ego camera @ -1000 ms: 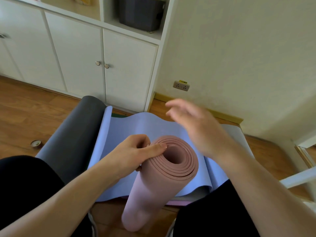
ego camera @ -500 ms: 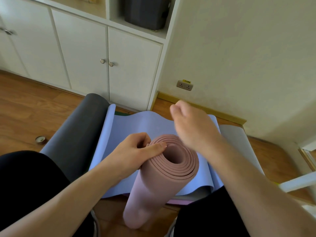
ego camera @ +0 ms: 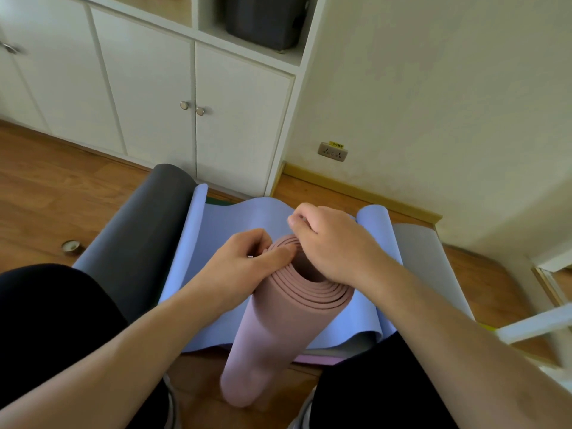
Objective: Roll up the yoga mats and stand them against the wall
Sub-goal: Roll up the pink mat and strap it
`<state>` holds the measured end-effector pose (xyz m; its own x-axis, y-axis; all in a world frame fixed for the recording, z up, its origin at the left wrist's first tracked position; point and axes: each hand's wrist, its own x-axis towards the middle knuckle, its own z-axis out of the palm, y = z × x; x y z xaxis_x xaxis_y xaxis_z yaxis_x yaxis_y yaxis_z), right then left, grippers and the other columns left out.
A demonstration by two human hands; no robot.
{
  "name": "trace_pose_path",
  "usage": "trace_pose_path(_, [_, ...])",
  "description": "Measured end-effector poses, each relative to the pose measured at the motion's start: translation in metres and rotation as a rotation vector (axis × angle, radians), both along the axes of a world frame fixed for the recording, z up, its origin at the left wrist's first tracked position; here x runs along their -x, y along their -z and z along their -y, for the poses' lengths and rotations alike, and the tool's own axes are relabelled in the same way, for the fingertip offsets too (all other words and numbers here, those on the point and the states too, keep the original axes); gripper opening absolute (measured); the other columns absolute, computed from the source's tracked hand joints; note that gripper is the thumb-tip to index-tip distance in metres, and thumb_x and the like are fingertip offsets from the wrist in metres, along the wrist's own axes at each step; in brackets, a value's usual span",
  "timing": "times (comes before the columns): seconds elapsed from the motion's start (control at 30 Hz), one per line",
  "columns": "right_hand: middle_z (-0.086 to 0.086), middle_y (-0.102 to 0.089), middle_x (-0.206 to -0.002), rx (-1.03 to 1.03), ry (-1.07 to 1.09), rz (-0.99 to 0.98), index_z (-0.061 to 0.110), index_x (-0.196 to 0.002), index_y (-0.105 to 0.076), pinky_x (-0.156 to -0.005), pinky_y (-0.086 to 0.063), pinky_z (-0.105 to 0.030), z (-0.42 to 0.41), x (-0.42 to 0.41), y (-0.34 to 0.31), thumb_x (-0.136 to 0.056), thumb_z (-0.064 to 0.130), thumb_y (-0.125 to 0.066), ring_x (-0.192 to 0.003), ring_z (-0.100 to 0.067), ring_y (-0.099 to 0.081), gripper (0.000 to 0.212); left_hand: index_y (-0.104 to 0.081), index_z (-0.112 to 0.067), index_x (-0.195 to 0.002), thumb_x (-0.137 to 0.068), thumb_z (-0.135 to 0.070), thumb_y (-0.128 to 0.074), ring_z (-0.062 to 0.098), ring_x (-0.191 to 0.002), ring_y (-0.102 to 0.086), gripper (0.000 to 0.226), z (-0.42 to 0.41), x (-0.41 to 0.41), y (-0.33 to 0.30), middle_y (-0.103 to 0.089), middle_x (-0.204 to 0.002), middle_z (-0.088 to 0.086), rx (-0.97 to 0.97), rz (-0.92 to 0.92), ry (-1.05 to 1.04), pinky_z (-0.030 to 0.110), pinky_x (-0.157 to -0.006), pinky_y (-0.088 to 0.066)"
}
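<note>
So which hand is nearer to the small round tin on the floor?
Left. The left hand grips the rolled pink mat's top rim on the side facing the tin; the right hand sits on the rim's far side, further from it.

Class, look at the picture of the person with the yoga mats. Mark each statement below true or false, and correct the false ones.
1. The pink mat is rolled up and held on end. True.
2. Only the left hand touches the pink mat. False: the right hand also rests on its top rim.
3. The lilac mat lies unrolled on the floor. True.
4. The pink mat stands against the wall. False: it is between the person's knees, away from the wall.
5. The cupboard doors are open. False: they are closed.
</note>
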<state>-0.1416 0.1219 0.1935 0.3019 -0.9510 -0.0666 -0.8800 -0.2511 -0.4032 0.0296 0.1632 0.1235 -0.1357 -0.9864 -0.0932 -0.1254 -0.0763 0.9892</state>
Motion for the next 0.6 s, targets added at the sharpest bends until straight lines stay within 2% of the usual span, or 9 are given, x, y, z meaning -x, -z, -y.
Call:
trace_pose_path(0.03, [0.006,-0.068,-0.106,-0.103,-0.033,0.143,0.028,-0.113,-0.064,-0.09,-0.051,-0.042,-0.002,0.002,-0.005,-0.107,0.056,-0.045,-0.103,-0.014,-0.063,0.035,-0.048,-0.005,-0.081,-0.08,-0.067,-0.069,0.014,-0.063,-0.044,0.066,0.0,-0.001,0.0,-0.045,-0.069,0.002,0.011,-0.014,-0.021,0.042,-0.066,-0.038])
trace_pose_path(0.07, [0.012,-0.067,-0.123,-0.272,-0.086,0.22,0.034,-0.128,-0.061,-0.101,-0.05,-0.039,-0.007,0.004,-0.011,-0.099,0.066,-0.052,-0.117,-0.008,-0.061,0.044,-0.047,-0.003,-0.084,-0.079,-0.068,-0.068,0.016,-0.063,-0.042,0.068,0.001,-0.003,0.001,-0.044,-0.07,0.002,0.02,-0.032,-0.046,0.042,-0.066,-0.037])
trace_pose_path(0.1, [0.017,-0.057,-0.141,-0.403,-0.17,0.178,0.042,-0.143,-0.051,-0.11,-0.046,-0.038,-0.013,0.005,-0.016,-0.088,0.077,-0.058,-0.132,-0.003,-0.052,0.065,-0.049,-0.003,-0.087,-0.079,-0.068,-0.068,0.016,-0.064,-0.042,0.068,0.002,-0.005,0.002,-0.044,-0.071,0.003,0.027,-0.045,-0.069,0.043,-0.066,-0.037])
trace_pose_path(0.13, [0.021,-0.042,-0.151,-0.452,-0.253,0.023,0.048,-0.152,-0.035,-0.115,-0.042,-0.038,-0.016,0.005,-0.018,-0.079,0.084,-0.064,-0.141,-0.002,-0.041,0.087,-0.051,-0.004,-0.09,-0.08,-0.068,-0.068,0.017,-0.064,-0.044,0.067,0.002,-0.006,0.002,-0.046,-0.072,0.003,0.034,-0.059,-0.082,0.042,-0.065,-0.038])
trace_pose_path(0.2, [0.018,-0.032,-0.146,-0.322,-0.328,-0.204,0.053,-0.152,-0.02,-0.111,-0.045,-0.042,-0.024,0.001,-0.015,-0.072,0.082,-0.072,-0.141,-0.009,-0.034,0.101,-0.054,-0.004,-0.096,-0.084,-0.064,-0.068,0.015,-0.066,-0.049,0.062,0.001,-0.008,0.005,-0.051,-0.076,0.004,0.041,-0.086,-0.092,0.038,-0.064,-0.041])
trace_pose_path(0.3, [0.013,-0.041,-0.126,-0.042,-0.264,-0.171,0.049,-0.141,-0.032,-0.092,-0.054,-0.043,-0.032,-0.011,-0.001,-0.074,0.074,-0.07,-0.122,-0.016,-0.045,0.08,-0.058,-0.006,-0.101,-0.096,-0.055,-0.065,0.015,-0.073,-0.059,0.049,0.001,-0.006,0.008,-0.06,-0.084,0.012,0.031,-0.13,-0.156,0.036,-0.068,-0.049])
trace_pose_path(0.47, [0.016,-0.044,-0.12,0.056,-0.209,-0.149,0.048,-0.134,-0.036,-0.085,-0.052,-0.041,-0.032,-0.002,0.008,-0.07,0.08,-0.057,-0.113,-0.015,-0.049,0.075,-0.059,-0.018,-0.096,-0.11,-0.04,-0.048,0.004,-0.068,-0.053,0.028,-0.007,0.0,0.008,-0.057,-0.076,-0.01,0.031,-0.154,-0.186,0.029,-0.068,-0.045])
trace_pose_path(0.53, [0.017,-0.046,-0.12,0.05,-0.171,-0.113,0.05,-0.13,-0.038,-0.087,-0.053,-0.042,-0.028,0.007,0.01,-0.067,0.082,-0.054,-0.114,-0.014,-0.051,0.073,-0.063,-0.019,-0.108,-0.112,-0.035,-0.046,0.008,-0.079,-0.054,0.023,-0.01,0.0,0.012,-0.06,-0.088,-0.007,0.075,-0.161,-0.093,0.03,-0.077,-0.047])
trace_pose_path(0.6, [0.019,-0.049,-0.121,0.028,-0.106,-0.054,0.05,-0.128,-0.042,-0.09,-0.053,-0.044,-0.022,0.02,0.011,-0.071,0.077,-0.064,-0.116,-0.013,-0.053,0.067,-0.062,-0.029,-0.131,-0.105,-0.033,-0.053,0.007,-0.104,-0.058,0.028,-0.012,-0.001,0.016,-0.061,-0.116,-0.007,0.094,-0.163,0.038,0.025,-0.092,-0.047])
